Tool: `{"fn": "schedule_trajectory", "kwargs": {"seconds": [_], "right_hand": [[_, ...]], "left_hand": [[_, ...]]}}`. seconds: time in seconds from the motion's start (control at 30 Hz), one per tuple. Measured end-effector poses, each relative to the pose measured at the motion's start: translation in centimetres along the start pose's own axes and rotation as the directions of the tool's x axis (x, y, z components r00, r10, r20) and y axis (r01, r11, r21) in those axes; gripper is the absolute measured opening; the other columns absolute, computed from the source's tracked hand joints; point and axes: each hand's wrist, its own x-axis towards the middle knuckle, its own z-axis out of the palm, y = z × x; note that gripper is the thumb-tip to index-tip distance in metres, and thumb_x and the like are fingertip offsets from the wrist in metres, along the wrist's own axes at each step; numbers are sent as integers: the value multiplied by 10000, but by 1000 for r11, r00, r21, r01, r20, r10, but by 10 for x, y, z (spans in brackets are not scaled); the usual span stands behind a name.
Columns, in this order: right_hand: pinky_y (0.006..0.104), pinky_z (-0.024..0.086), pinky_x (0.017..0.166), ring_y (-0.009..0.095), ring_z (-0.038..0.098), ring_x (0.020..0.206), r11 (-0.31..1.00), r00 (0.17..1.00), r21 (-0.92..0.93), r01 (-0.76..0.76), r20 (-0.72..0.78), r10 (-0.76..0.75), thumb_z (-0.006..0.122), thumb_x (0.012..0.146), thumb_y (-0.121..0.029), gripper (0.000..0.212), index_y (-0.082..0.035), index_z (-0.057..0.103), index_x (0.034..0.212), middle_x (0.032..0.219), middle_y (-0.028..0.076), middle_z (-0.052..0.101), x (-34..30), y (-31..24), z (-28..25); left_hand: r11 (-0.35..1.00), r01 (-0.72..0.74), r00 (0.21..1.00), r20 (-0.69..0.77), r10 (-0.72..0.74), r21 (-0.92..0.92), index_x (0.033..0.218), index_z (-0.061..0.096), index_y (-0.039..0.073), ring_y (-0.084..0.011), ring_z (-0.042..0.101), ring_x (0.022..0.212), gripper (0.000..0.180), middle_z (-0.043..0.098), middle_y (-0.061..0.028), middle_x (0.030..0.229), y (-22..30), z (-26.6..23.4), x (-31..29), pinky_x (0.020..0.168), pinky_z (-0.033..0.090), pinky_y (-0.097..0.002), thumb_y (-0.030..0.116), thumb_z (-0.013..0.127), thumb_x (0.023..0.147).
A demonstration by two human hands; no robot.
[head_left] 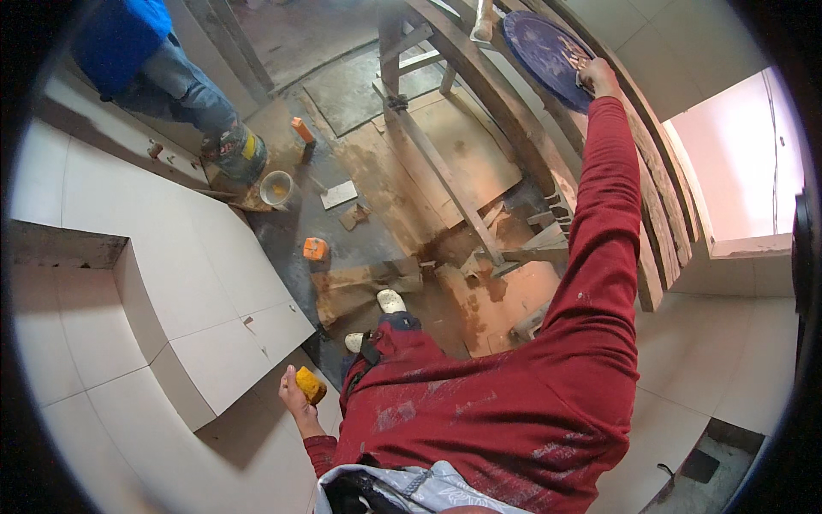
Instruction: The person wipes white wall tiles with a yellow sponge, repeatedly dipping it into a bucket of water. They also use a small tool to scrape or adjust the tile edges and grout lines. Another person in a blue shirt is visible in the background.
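A yellow-orange sponge [310, 385] is held in my left hand [296, 401], low beside my body and close to the tiled wall. My right arm stretches out to the far right. There my right hand [602, 79] is at the edge of a round, shallow blue-purple basin [538, 51], its fingers curled closed. What they grip, if anything, is too small to make out. Several small pale pieces [572, 53] lie in the basin next to my fingertips. The basin rests on the wooden planks [505, 94].
A person in a blue top [120, 43] stands at the far left, near a bucket [276, 188]. On the floor lie orange objects [315, 249], a white tile piece [339, 194] and torn cardboard [368, 287]. A tiled ledge [214, 343] juts out at left; a wooden brace [445, 176] slants below the planks.
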Motion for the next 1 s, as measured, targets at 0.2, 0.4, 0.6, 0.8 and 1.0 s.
{"fn": "schedule_trajectory", "kwargs": {"seconds": [0.2, 0.4, 0.6, 0.8, 1.0], "right_hand": [[349, 505, 885, 274, 638, 1069, 681, 693, 144, 718, -52, -719, 585, 810, -90, 343, 2, 670, 1129, 1186, 177, 655, 42, 36, 32], [381, 436, 997, 276, 553, 1178, 323, 750, 920, 223, 49, -659, 417, 924, -48, 391, 29, 507, 1297, 1292, 150, 569, 68, 73, 46], [394, 448, 873, 285, 590, 1022, 544, 937, 838, 32, 165, -309, 492, 840, -144, 343, 4, 590, 1134, 1122, 126, 612, 119, 117, 60], [412, 457, 786, 282, 623, 905, 762, 968, 639, 109, 105, -227, 528, 812, -216, 325, 17, 625, 1016, 984, 117, 641, 128, 91, 56], [464, 473, 816, 297, 660, 937, 960, 969, -246, 135, -169, -179, 455, 921, -311, 408, 25, 627, 1075, 986, 164, 671, 70, 12, -21]], "left_hand": [[997, 7, 998, 59, -2, -76, 1026, 636, 30, -134, 622, 774, 282, 632, -20, 869, -7, 14, 8, 709, 513, -296, 275, 699, 900], [999, 5, 999, 37, -3, -45, 973, 686, 53, -94, 602, 738, 212, 640, -1, 830, -14, 25, 6, 661, 508, -280, 252, 689, 901], [987, -8, 1000, 2, 9, -160, 935, 660, 37, -74, 589, 764, 300, 642, 7, 843, -9, 33, -6, 692, 490, -254, 311, 747, 850], [994, -32, 996, -92, 23, -102, 941, 671, 28, -109, 595, 767, 277, 647, -24, 846, -20, 21, -5, 689, 499, -287, 271, 744, 829], [989, -124, 980, -166, 109, -84, 968, 704, 23, -114, 596, 806, 205, 669, -26, 893, -30, -14, -10, 740, 498, -283, 181, 678, 840]]}}
